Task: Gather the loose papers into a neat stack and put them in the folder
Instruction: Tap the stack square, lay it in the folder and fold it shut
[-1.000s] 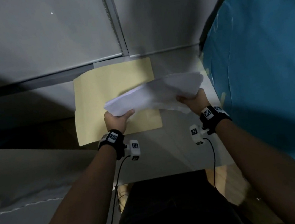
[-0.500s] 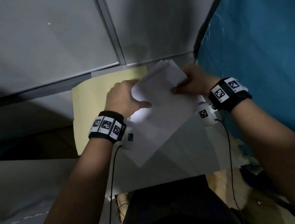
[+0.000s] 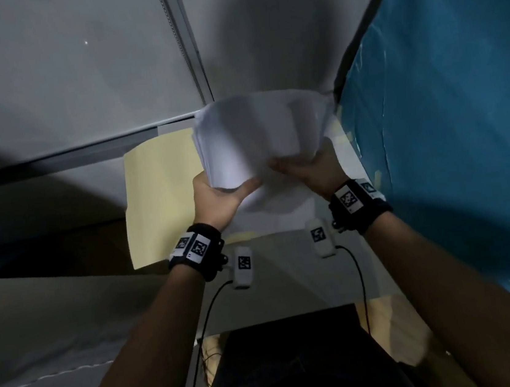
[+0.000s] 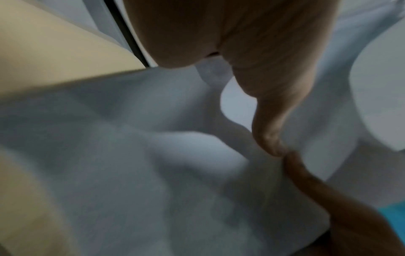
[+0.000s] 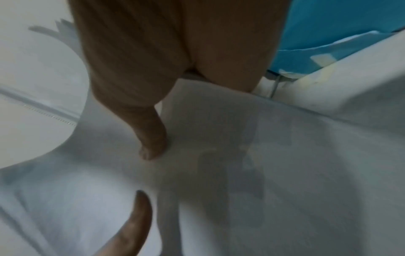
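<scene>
Holding the bundle of white papers [image 3: 259, 135] up off the tabletop [image 3: 289, 272], I have both hands clamped on its near edge: my left hand [image 3: 216, 201] grips the near-left corner with the thumb lying over the top sheet, and my right hand [image 3: 315, 170] grips the near-right part the same way. In the left wrist view my thumb [image 4: 269, 131] presses into the sheets, and they buckle around it, so the bundle is bowed, not flat. Its far edge fans slightly, which tells me the sheets are not yet squared.

What the next move turns on is the manila folder [image 3: 161, 198]. It lies flat on the tabletop, below the papers and off to the left of my grip, so my left hand is the nearer one. Its long axis runs away from me, and much of its right part is hidden under the raised bundle. I cannot tell whether it is open or closed.

Room is tight on the right: the blue sheet [image 3: 450, 124] hangs close beside my right hand. Beyond the far edge of the papers stands the grey partition [image 3: 71, 71]. The freer space is to the left and toward me, so I judge that squaring the bundle belongs there, over the folder.
</scene>
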`<state>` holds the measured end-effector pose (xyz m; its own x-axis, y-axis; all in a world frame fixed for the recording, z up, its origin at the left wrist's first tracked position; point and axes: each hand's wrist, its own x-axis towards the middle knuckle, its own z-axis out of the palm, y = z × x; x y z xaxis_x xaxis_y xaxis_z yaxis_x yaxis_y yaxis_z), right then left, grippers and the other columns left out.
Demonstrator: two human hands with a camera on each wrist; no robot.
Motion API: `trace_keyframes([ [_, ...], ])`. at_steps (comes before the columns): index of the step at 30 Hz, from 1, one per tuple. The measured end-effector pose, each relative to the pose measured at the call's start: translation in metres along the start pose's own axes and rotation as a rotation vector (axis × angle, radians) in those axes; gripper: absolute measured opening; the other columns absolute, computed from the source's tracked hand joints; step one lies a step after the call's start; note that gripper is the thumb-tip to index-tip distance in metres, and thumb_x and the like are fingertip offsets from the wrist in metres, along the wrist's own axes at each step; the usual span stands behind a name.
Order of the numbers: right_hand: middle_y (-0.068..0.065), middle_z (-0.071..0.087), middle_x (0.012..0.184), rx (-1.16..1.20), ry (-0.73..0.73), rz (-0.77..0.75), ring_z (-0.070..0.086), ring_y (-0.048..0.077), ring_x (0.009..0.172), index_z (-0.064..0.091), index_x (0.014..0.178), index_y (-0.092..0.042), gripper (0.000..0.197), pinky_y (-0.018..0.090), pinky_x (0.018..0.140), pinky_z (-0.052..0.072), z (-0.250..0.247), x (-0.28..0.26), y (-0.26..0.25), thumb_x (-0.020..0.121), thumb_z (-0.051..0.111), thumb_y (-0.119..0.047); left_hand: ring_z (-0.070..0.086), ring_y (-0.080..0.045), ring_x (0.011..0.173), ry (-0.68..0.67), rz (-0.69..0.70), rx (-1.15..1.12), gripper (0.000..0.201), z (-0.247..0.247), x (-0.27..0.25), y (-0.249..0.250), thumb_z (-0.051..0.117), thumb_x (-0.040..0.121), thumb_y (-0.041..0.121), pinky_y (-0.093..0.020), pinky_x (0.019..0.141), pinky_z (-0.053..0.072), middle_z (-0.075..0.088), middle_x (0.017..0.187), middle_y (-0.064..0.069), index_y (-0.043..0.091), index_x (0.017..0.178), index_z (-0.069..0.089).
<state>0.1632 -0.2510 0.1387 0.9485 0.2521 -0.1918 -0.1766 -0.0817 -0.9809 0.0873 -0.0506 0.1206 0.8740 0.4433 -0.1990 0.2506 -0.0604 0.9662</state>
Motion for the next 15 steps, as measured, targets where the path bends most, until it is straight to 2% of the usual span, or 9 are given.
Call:
trace_keyframes([
  [3, -0.005, 0.078, 0.102, -0.050, 0.053, -0.082, 0.075, 0.004, 0.096, 0.074, 0.109, -0.017, 0.038, 0.022, 0.075, 0.062, 0.001, -0.001, -0.006, 0.076, 0.093, -0.014, 0.073, 0.012, 0.089, 0.086, 0.013, -0.061, 0.044, 0.008, 0.003, -0.009, 0.100, 0.070, 0.012, -0.019, 0.081, 0.061, 0.076, 0.102, 0.017, 0.029, 0.096, 0.069],
  [5, -0.015, 0.073, 0.098, -0.069, 0.064, -0.095, 0.071, -0.012, 0.089, 0.068, 0.100, -0.030, 0.039, 0.013, 0.074, 0.058, -0.004, 0.001, 0.006, 0.077, 0.092, -0.011, 0.072, 0.010, 0.094, 0.100, 0.002, -0.065, 0.046, 0.009, 0.009, -0.021, 0.101, 0.070, 0.014, -0.020, 0.084, 0.061, 0.075, 0.106, 0.015, 0.029, 0.099, 0.068],
  [6, -0.016, 0.072, 0.098, -0.092, 0.066, -0.079, 0.069, -0.015, 0.088, 0.067, 0.099, -0.031, 0.040, 0.012, 0.075, 0.058, -0.006, 0.002, 0.017, 0.076, 0.092, -0.011, 0.072, 0.007, 0.095, 0.097, -0.011, -0.049, 0.047, 0.009, 0.010, -0.029, 0.101, 0.070, 0.015, -0.024, 0.086, 0.063, 0.075, 0.107, 0.013, 0.030, 0.099, 0.067],
  [7, -0.012, 0.073, 0.100, -0.128, 0.057, -0.042, 0.070, -0.012, 0.089, 0.068, 0.100, -0.028, 0.039, 0.016, 0.078, 0.059, -0.007, 0.002, 0.030, 0.075, 0.093, -0.014, 0.072, 0.002, 0.095, 0.084, -0.039, -0.019, 0.046, 0.009, 0.011, -0.039, 0.101, 0.070, 0.018, -0.030, 0.087, 0.064, 0.075, 0.105, 0.011, 0.029, 0.099, 0.067],
  [9, 0.001, 0.076, 0.100, -0.209, 0.049, 0.025, 0.072, 0.000, 0.089, 0.071, 0.102, -0.012, 0.037, 0.028, 0.081, 0.062, -0.008, 0.006, 0.055, 0.074, 0.094, -0.021, 0.075, -0.012, 0.096, 0.068, -0.104, 0.031, 0.044, 0.012, 0.011, -0.055, 0.101, 0.070, 0.024, -0.043, 0.087, 0.066, 0.075, 0.103, 0.004, 0.023, 0.100, 0.069],
  [10, 0.007, 0.076, 0.095, -0.223, 0.047, 0.051, 0.071, 0.003, 0.082, 0.072, 0.098, -0.006, 0.033, 0.028, 0.078, 0.060, -0.009, 0.007, 0.063, 0.076, 0.092, -0.020, 0.075, -0.016, 0.096, 0.074, -0.120, 0.044, 0.044, 0.012, 0.013, -0.063, 0.101, 0.071, 0.025, -0.044, 0.086, 0.066, 0.075, 0.104, 0.001, 0.019, 0.101, 0.070],
  [11, 0.014, 0.076, 0.088, -0.229, 0.048, 0.069, 0.069, 0.006, 0.074, 0.071, 0.091, 0.000, 0.028, 0.026, 0.073, 0.058, -0.009, 0.008, 0.069, 0.079, 0.090, -0.017, 0.075, -0.013, 0.094, 0.082, -0.116, 0.043, 0.042, 0.012, 0.015, -0.069, 0.100, 0.073, 0.024, -0.040, 0.085, 0.066, 0.075, 0.103, 0.001, 0.018, 0.101, 0.070],
  [13, 0.027, 0.072, 0.080, -0.231, 0.051, 0.072, 0.066, 0.015, 0.067, 0.069, 0.082, 0.009, 0.032, 0.026, 0.065, 0.056, -0.007, 0.013, 0.074, 0.082, 0.088, -0.017, 0.074, -0.005, 0.092, 0.095, -0.084, 0.027, 0.039, 0.012, 0.021, -0.076, 0.098, 0.075, 0.021, -0.030, 0.082, 0.064, 0.075, 0.104, 0.003, 0.019, 0.103, 0.071],
  [15, 0.026, 0.074, 0.085, -0.227, 0.046, 0.115, 0.071, 0.025, 0.075, 0.071, 0.087, 0.007, 0.034, 0.030, 0.069, 0.056, -0.005, 0.014, 0.075, 0.083, 0.087, -0.023, 0.075, -0.018, 0.099, 0.082, -0.138, 0.066, 0.052, 0.012, 0.024, -0.081, 0.099, 0.074, 0.027, -0.034, 0.085, 0.063, 0.076, 0.110, -0.002, 0.009, 0.113, 0.071],
])
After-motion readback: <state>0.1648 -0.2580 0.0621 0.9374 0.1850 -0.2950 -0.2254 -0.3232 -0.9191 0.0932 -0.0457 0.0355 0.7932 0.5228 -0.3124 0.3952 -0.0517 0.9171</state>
